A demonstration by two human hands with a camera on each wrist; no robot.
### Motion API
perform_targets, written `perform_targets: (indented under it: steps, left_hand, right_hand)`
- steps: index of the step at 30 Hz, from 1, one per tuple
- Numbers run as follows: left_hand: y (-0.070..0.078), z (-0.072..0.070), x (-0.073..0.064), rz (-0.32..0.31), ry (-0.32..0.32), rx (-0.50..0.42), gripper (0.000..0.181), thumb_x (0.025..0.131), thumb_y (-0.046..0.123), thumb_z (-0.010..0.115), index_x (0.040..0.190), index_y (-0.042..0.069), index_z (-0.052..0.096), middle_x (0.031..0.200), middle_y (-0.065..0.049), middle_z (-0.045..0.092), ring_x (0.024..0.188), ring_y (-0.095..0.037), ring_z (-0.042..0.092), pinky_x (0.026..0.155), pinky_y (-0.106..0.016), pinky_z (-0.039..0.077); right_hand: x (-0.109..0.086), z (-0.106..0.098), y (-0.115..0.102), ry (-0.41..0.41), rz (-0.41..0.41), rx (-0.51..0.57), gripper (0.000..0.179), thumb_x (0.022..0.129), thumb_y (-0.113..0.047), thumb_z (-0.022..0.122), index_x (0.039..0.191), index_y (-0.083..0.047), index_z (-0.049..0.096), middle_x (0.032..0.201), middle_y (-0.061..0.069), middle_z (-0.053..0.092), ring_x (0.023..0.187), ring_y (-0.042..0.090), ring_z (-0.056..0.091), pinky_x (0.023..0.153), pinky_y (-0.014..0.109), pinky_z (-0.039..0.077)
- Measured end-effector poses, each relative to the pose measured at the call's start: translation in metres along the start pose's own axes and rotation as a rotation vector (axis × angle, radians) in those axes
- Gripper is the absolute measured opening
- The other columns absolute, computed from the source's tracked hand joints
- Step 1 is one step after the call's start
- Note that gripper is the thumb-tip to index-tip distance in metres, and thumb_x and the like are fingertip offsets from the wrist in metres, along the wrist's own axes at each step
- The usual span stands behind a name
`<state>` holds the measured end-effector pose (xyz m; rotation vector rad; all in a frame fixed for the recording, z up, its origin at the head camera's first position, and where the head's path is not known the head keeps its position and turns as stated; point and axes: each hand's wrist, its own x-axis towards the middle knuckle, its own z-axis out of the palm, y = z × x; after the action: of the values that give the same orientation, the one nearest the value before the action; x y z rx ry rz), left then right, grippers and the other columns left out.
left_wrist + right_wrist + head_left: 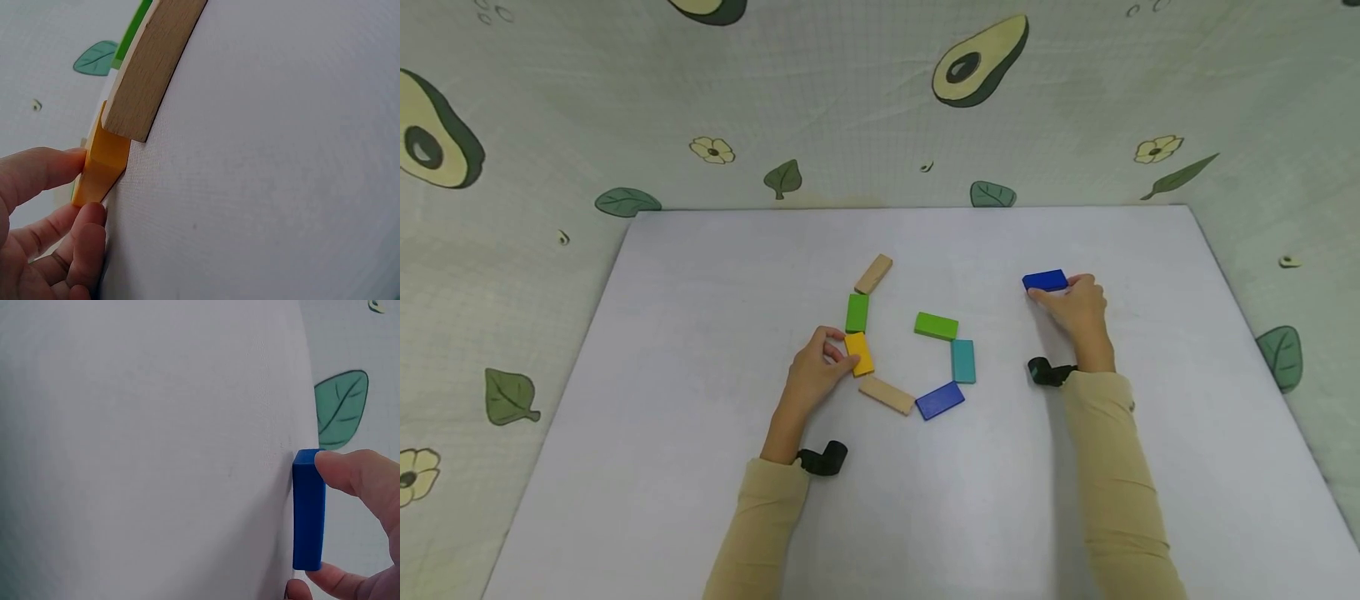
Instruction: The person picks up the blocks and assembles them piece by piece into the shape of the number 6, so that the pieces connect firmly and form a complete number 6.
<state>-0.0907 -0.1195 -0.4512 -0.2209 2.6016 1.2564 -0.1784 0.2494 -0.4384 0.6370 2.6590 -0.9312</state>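
Observation:
My left hand (814,372) pinches a yellow block (860,354) between thumb and fingers, at the left of a curved row of flat blocks on the white table. A light green block (857,313) adjoins its far end, and a plain wooden block (886,395) lies by its near end. In the left wrist view that wooden block (150,75) partly hides the yellow block (106,153). Off to the right, my right hand (1082,312) holds a blue block (1045,281) by its ends, thumb on one and fingers on the other; it looks raised above the table.
Another wooden block (874,274) lies at the row's far left end. Along the row's right side are a second blue block (940,401), a teal block (963,361) and another green block (936,326). Avocado-print cloth (850,100) rises behind the table's (700,292) far edge.

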Motion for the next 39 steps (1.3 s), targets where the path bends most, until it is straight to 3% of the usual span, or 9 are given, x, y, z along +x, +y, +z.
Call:
perform_targets:
  steps: [9,13,27,39]
  left_hand:
    - [0.0,0.001,0.0,0.007,-0.004,-0.006,0.041,0.084,0.026,0.068,0.117,0.011,0.05,0.085,-0.007,0.057,0.067,-0.017,0.049,0.058,-0.024,0.036]
    - [0.001,0.001,-0.001,0.005,-0.002,-0.007,0.04,0.084,0.026,0.068,0.117,0.011,0.051,0.084,-0.006,0.057,0.067,-0.018,0.049,0.058,-0.024,0.036]
    - [0.001,0.001,-0.002,0.004,-0.007,-0.014,0.04,0.084,0.026,0.068,0.117,0.011,0.05,0.085,-0.006,0.055,0.066,-0.016,0.049,0.057,-0.024,0.036]
    - [0.0,0.001,-0.001,-0.001,-0.006,-0.008,0.041,0.083,0.026,0.068,0.117,0.012,0.05,0.086,-0.006,0.056,0.068,-0.017,0.049,0.058,-0.024,0.036]
  right_hand:
    - [0.0,0.002,-0.003,-0.009,0.025,-0.027,0.093,0.08,-0.059,0.057,0.137,0.004,0.02,0.132,0.034,0.028,0.119,0.045,0.029,0.093,0.055,0.036]
    - [0.001,0.004,-0.006,0.008,0.038,-0.019,0.09,0.082,-0.056,0.058,0.137,0.004,0.019,0.132,0.034,0.028,0.121,0.045,0.029,0.096,0.056,0.035]
    - [-0.006,0.001,-0.005,0.05,-0.031,-0.028,0.083,0.083,-0.051,0.059,0.13,0.013,0.034,0.127,0.033,0.041,0.115,0.042,0.043,0.097,0.053,0.039]
    - [-0.013,0.004,-0.011,0.005,-0.057,-0.023,0.082,0.083,-0.052,0.059,0.13,0.012,0.037,0.127,0.032,0.043,0.111,0.04,0.045,0.095,0.053,0.041]
